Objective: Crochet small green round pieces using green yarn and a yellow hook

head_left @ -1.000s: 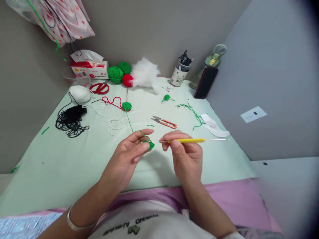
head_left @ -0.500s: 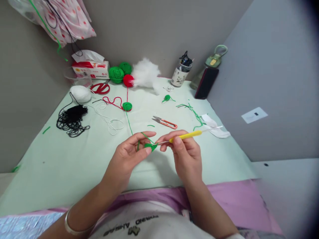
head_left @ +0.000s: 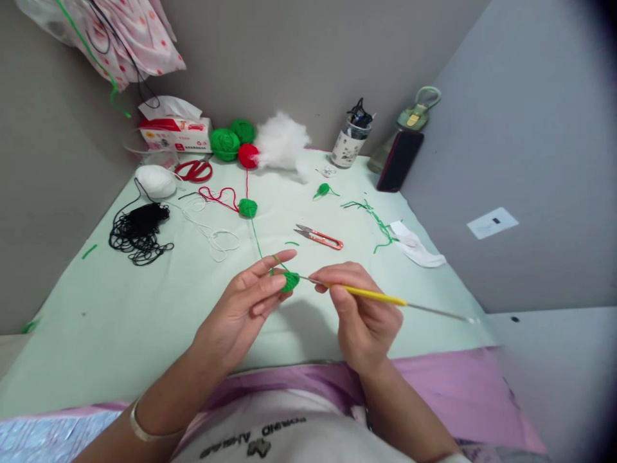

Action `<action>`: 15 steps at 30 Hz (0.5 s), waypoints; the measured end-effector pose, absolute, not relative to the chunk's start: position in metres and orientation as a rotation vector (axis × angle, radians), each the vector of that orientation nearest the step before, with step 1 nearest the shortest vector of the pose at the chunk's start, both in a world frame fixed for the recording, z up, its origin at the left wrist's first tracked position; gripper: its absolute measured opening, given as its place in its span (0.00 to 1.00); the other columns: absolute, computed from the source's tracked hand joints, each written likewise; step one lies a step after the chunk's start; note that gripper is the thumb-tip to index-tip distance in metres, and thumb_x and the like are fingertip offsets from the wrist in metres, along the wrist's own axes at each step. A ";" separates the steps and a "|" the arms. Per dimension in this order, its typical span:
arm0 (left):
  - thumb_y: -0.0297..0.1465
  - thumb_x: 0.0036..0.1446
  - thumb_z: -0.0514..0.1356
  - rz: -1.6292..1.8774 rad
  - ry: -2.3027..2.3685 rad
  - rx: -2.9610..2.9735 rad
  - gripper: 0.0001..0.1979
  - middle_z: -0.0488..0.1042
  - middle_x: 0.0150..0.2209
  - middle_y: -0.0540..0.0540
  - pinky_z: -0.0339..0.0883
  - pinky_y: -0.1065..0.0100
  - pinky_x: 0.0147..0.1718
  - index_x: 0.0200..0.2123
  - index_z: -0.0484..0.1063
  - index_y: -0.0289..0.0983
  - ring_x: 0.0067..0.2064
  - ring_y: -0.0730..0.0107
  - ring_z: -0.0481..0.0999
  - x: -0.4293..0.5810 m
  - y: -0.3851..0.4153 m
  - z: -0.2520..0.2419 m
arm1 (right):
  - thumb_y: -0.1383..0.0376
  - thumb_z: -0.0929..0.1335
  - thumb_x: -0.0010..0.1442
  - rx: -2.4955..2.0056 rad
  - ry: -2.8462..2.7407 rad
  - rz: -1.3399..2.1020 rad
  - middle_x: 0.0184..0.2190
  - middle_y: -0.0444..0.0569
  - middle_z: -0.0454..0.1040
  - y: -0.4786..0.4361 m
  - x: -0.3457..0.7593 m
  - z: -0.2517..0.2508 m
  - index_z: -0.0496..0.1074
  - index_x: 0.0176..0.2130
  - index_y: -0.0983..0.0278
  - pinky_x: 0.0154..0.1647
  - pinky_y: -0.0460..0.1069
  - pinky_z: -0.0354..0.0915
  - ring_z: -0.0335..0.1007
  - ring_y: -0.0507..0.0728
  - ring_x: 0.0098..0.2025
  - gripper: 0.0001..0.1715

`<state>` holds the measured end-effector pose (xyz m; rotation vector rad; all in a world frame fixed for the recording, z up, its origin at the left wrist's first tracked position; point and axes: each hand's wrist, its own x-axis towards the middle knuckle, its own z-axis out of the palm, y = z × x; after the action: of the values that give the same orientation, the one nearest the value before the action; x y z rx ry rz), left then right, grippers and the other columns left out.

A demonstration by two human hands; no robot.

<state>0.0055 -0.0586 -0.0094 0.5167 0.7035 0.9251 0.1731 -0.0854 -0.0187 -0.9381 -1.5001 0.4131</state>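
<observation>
My left hand (head_left: pixel 245 296) pinches a small green crochet piece (head_left: pixel 290 281) between thumb and fingers, with green yarn looped over its raised index finger. That yarn runs back to a small green yarn ball (head_left: pixel 247 208) on the table. In my right hand (head_left: pixel 364 308) is a crochet hook with a yellow handle (head_left: pixel 376 294), held like a pen. The hook's thin metal tip meets the upper right edge of the green piece; whether it sits inside a stitch I cannot tell. Its other metal end points right and slightly down.
Orange thread snips (head_left: pixel 321 238) lie just beyond my hands. Farther left are black yarn (head_left: pixel 139 231), white yarn (head_left: pixel 157 182) and red scissors (head_left: pixel 194 171). White stuffing (head_left: pixel 284 141), a pen jar (head_left: pixel 350 145) and a phone (head_left: pixel 400 161) stand toward the back. Green scraps (head_left: pixel 380 225) lie at right.
The hook has swung so its rear end, earlier pointing up and right, now slopes downward. My right hand has shifted slightly right and turned. The small green ball has rolled a little.
</observation>
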 end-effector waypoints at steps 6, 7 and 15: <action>0.32 0.56 0.73 0.976 0.759 0.763 0.16 0.77 0.38 0.48 0.66 0.68 0.46 0.49 0.86 0.44 0.42 0.68 0.72 0.009 -0.062 -0.010 | 0.67 0.69 0.72 -0.913 -1.426 0.638 0.39 0.49 0.83 -0.080 0.169 -0.017 0.82 0.45 0.57 0.39 0.54 0.76 0.80 0.58 0.41 0.10; 0.33 0.57 0.73 0.988 0.777 0.791 0.16 0.77 0.38 0.48 0.66 0.68 0.47 0.49 0.85 0.44 0.44 0.66 0.72 0.009 -0.063 -0.010 | 0.67 0.68 0.72 -0.922 -1.443 0.612 0.39 0.49 0.83 -0.080 0.168 -0.017 0.81 0.46 0.57 0.39 0.54 0.77 0.80 0.58 0.41 0.10; 0.32 0.56 0.74 0.912 0.720 0.498 0.19 0.62 0.22 0.58 0.68 0.71 0.39 0.52 0.85 0.39 0.22 0.80 0.52 0.010 -0.060 -0.012 | 0.72 0.69 0.69 -0.976 -1.782 0.062 0.46 0.52 0.83 -0.086 0.170 -0.025 0.79 0.55 0.54 0.40 0.54 0.79 0.81 0.59 0.44 0.20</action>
<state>0.0103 -0.0605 -0.0124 0.4978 0.7203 0.9122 0.1703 -0.0856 -0.0254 -0.9762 -1.7819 0.0618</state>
